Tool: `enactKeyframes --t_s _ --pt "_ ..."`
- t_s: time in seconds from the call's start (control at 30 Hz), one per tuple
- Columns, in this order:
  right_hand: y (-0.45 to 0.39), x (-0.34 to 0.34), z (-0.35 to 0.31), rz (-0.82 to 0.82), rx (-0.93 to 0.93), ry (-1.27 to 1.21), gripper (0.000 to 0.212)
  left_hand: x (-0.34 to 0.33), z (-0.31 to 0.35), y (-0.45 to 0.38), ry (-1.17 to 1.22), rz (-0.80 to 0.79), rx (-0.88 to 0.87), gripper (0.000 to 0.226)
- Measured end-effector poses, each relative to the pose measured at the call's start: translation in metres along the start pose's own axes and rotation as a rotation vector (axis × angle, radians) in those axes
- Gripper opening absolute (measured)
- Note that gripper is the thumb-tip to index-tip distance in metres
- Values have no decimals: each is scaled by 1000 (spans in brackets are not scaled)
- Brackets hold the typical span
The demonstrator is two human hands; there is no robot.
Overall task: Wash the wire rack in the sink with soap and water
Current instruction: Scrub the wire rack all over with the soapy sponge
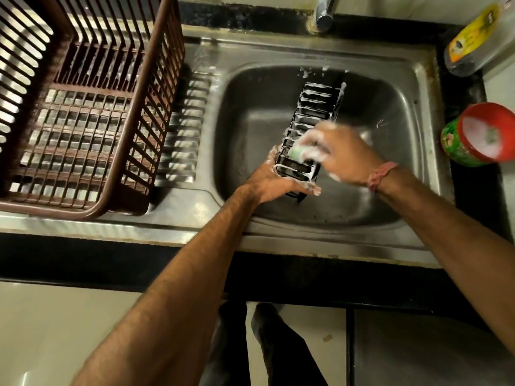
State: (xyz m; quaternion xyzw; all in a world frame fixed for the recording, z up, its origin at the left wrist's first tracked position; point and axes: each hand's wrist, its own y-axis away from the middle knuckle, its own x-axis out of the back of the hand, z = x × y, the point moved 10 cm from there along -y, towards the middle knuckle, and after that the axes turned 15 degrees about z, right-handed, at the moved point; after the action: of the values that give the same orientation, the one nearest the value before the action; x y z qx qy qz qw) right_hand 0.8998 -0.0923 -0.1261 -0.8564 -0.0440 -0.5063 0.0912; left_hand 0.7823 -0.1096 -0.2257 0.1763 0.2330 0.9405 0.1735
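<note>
Now: rack [315, 118] tilted in sink [412, 87], coated in suds | left hand [274, 181] clasps rack's near end | right hand [344, 156] pinches green sponge [296, 151] against rack wires, blurred | soap tub [479, 135] and bottle [473, 37] on counter [471, 188] at right | brown basket [83, 107] on drainboard left.

Both forearms are extended fwd, bare. Left hand [274, 179] is curled shut w/ thumb out; right hand [344, 156] is closed, blurred, soapy, band at wrist.
</note>
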Motion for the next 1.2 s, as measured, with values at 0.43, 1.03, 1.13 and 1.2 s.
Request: enactKeyframes --t_s 0.43,1.03,1.13,1.2 --pt "-54 49 77 288 -180 15 19 -4 3 -2 50 14 -36 109" --pt "-21 15 26 128 59 78 31 -3 -2 -6 26 11 -25 117" --pt "-67 37 67 243 -94 184 24 -3 -2 -6 27 19 -25 116" --pt "-79 42 80 278 -182 231 19 -3 -1 -5 39 19 -23 114"
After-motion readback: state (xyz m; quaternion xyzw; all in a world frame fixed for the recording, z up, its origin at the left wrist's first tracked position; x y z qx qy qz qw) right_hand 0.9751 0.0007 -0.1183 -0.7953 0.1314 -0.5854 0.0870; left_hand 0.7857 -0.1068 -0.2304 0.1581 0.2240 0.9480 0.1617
